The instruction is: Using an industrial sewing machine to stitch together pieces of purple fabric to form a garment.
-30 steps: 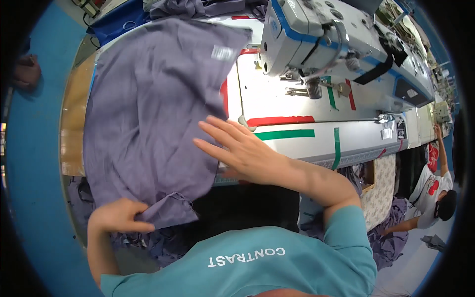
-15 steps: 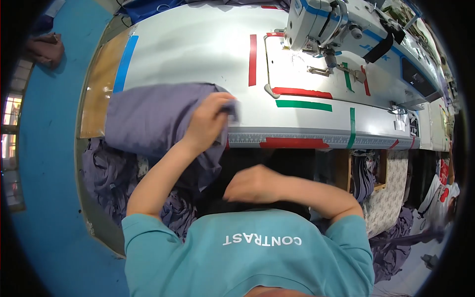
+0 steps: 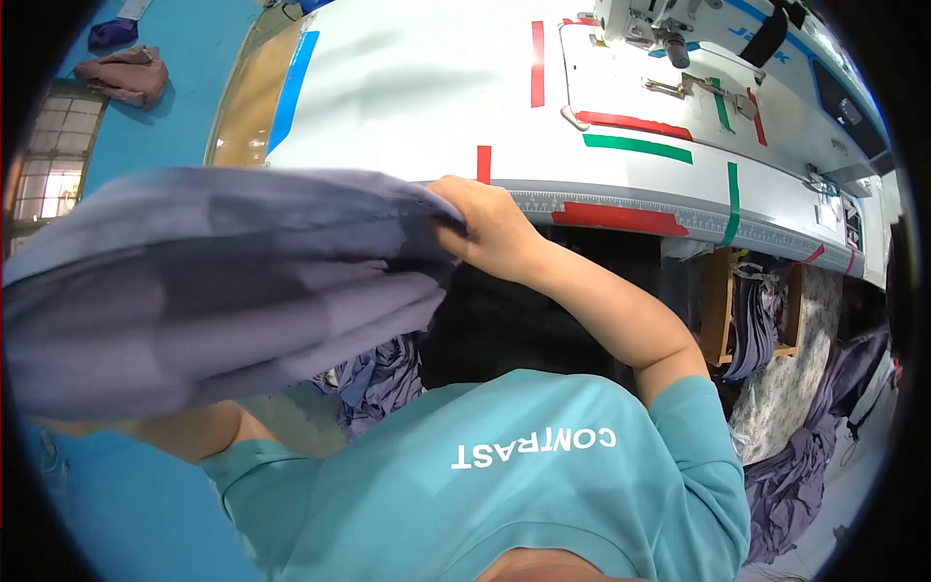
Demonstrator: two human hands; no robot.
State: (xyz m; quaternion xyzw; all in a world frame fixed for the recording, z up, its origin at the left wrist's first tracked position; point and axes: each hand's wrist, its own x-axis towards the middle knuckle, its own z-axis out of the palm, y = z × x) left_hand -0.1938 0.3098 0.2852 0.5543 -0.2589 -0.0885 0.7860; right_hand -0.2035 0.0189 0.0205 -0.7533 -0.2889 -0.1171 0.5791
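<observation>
A large grey-purple cloth [image 3: 213, 291] is held up off the white sewing table [image 3: 407, 87] and spreads across the left of the view, blurred by motion. My right hand [image 3: 490, 228] pinches its upper right corner at the table's front edge, fingers closed on the fabric. Only my left forearm [image 3: 184, 432] shows, running under the cloth at the lower left. The left hand itself is hidden behind the fabric.
A sewing machine [image 3: 669, 24] stands at the back right of the table, with red and green tape marks around it. More purple fabric lies under the table [image 3: 378, 373] and at the right [image 3: 805, 466]. A pinkish cloth [image 3: 126, 73] lies on the blue floor.
The cloth has come off the table and now hangs in the air at the left. My right hand went from lying near my body to gripping its corner.
</observation>
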